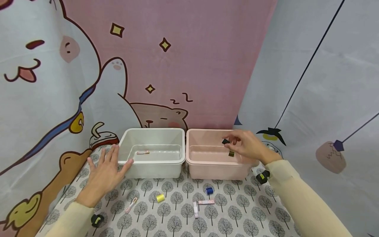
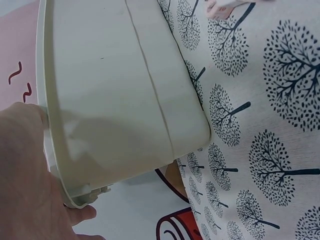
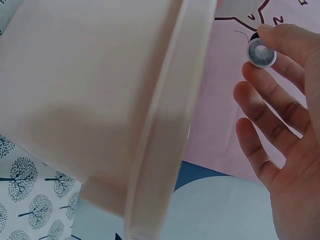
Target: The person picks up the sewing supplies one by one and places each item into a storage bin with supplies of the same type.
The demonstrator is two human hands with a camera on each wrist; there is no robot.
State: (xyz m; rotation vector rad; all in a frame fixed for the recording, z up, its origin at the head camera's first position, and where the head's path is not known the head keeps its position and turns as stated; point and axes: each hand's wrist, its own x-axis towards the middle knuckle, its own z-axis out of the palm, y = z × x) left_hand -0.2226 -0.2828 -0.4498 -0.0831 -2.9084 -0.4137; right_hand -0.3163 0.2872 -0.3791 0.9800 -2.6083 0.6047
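My right hand (image 1: 244, 144) pinches a black spool of thread (image 1: 226, 141) between thumb and fingertips, above the pink bin (image 1: 219, 168). In the right wrist view the clear end of that spool (image 3: 261, 53) faces the camera, and a loose thread end sticks out. A dark olive spool (image 1: 231, 153) lies inside the pink bin. My left hand (image 1: 105, 172) has its fingers spread at the left front corner of the white bin (image 1: 154, 169); the left wrist view shows it against the rim (image 2: 47, 145). Inside the white bin lies a small pink-and-white strip (image 1: 143, 152).
On the tree-print cloth (image 1: 174, 223) before the bins lie a yellow spool (image 1: 160, 197), a blue spool (image 1: 209, 191), two folded pale pink strips, one crosswise (image 1: 206, 202) and one lengthwise (image 1: 195, 209), and a looped pinkish strip (image 1: 131, 205). A cartoon-print curtain (image 1: 192, 65) hangs behind.
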